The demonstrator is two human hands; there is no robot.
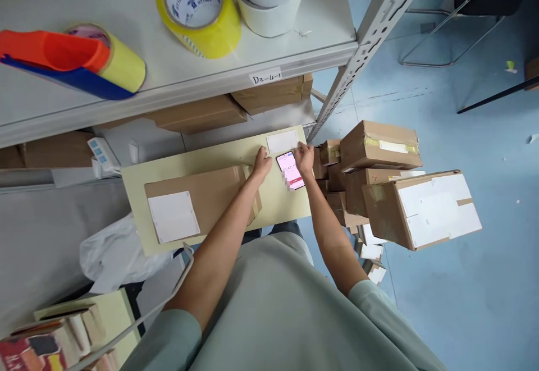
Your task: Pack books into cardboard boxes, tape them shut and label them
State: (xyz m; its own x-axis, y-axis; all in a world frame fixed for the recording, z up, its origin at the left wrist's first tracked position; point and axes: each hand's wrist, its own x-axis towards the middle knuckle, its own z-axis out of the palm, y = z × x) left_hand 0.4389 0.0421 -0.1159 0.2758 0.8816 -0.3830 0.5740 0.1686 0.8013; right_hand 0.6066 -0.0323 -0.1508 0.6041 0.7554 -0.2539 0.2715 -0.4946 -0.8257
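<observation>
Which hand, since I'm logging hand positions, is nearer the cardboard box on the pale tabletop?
Left. The left hand is beside the cardboard box's end nearer the phone; the right hand is farther off, at the phone's opposite edge.

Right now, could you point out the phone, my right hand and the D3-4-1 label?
Phone (290, 171), head view: on its lit screen.
Right hand (304, 160), head view: on its middle.
D3-4-1 label (265, 76), head view: on its written face.

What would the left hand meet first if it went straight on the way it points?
Probably the white slip on the table, just beyond the left hand; whether fingertips touch its edge is unclear.
</observation>
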